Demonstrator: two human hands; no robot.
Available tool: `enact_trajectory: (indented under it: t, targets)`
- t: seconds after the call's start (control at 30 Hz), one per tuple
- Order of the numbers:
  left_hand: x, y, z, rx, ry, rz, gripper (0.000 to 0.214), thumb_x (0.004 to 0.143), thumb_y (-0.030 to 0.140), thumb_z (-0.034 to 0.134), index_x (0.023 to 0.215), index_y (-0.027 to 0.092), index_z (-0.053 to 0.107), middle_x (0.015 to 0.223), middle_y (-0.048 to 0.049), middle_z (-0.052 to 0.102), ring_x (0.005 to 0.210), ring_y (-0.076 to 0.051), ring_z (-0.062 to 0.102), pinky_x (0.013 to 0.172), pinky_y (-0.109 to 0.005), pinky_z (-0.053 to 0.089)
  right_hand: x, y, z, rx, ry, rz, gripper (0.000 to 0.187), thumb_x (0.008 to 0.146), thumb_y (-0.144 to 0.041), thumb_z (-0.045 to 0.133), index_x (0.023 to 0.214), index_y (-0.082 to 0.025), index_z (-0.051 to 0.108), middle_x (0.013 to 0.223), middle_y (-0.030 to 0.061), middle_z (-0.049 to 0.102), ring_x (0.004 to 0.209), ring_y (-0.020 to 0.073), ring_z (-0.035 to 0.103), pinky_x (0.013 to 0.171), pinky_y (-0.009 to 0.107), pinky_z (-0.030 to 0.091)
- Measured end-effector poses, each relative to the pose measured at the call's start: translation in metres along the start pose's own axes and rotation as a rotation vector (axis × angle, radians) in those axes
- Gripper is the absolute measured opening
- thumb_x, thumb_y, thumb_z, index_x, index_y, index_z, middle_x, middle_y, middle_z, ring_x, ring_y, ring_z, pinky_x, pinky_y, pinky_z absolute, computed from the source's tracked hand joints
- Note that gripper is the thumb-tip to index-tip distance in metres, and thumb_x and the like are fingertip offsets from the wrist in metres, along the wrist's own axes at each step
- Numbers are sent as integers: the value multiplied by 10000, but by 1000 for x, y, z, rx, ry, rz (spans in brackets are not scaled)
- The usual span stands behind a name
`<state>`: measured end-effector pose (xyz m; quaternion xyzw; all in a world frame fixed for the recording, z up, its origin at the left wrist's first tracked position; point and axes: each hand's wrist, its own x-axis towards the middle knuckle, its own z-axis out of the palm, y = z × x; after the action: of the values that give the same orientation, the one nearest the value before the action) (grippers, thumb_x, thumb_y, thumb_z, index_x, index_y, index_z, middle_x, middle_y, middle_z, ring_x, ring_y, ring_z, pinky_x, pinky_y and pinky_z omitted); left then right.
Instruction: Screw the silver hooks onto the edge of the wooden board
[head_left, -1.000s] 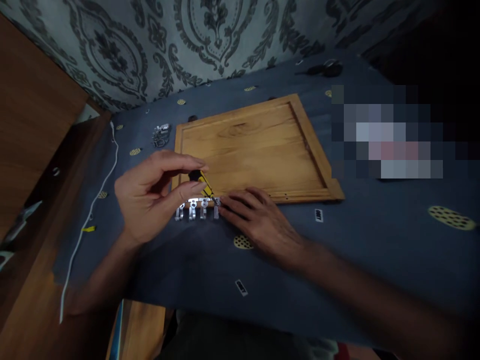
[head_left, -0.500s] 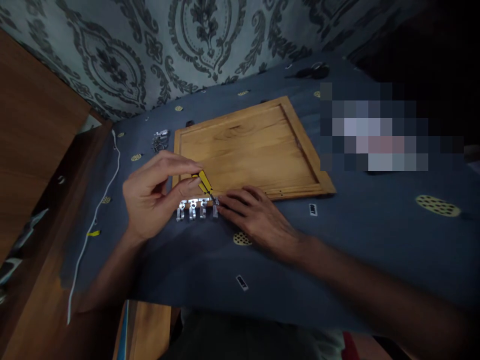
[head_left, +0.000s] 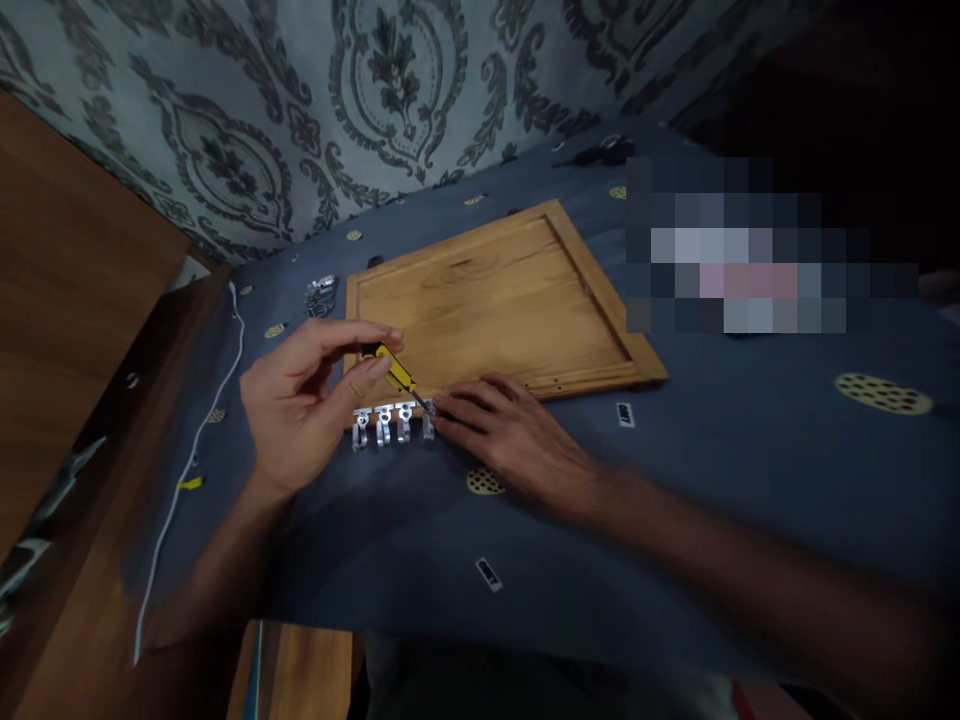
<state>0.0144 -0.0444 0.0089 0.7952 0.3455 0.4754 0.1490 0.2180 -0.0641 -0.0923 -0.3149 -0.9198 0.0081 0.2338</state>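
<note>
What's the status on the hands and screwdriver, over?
Left hand pinching yellow-black screwdriver, tip at the rightmost metal hook. Right hand at near edge of wooden panel, beside that hook, grip unclear. No other object visibly crowding the tip.

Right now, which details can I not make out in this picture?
All in the head view:
Screwdriver: tip too small to tell what it touches.
Board: near edge partly behind the right hand.
Metal pile: pieces too small to count.
Pixelated patch: contents obscured.
</note>
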Motion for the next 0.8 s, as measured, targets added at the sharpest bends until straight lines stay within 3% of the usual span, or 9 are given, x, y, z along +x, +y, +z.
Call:
enact_trajectory:
  t: [0.23, 0.5, 0.63, 0.8]
  targets:
    - [0, -3, 8, 49, 95, 162, 217, 827, 134, 777, 986, 281, 758, 883, -10, 702, 843, -136, 646, 669, -255, 555, 1, -1, 0, -17, -24, 7, 288, 946, -119, 577, 1213, -166, 673, 1267, 90, 710, 1176, 285, 588, 999, 498, 458]
    - [-4, 7, 9, 45, 14, 120, 227, 884, 116, 711, 1060, 256, 737, 927, -13, 719, 850, -135, 667, 717, -268, 553, 1, -1, -1, -9, 11, -2, 335, 910, -81, 582, 1206, -199, 686, 1242, 88, 718, 1157, 278, 585, 971, 472, 457]
    - [-5, 8, 12, 65, 54, 162, 166, 866, 204, 755, 1011, 282, 733, 918, -19, 694, 853, -155, 645, 665, -282, 561, 1, -1, -1, -13, 3, -4, 356, 894, -64, 583, 1199, -211, 693, 1249, 93, 715, 1149, 274, 592, 964, 469, 459]
    - [-4, 9, 10, 96, 57, 162, 187, 872, 141, 728, 998, 280, 734, 879, -9, 695, 806, -141, 641, 663, -276, 556, 1, -1, -2, -15, 16, -13, 336, 908, -70, 567, 1199, -187, 689, 1248, 98, 715, 1165, 278, 590, 976, 479, 461]
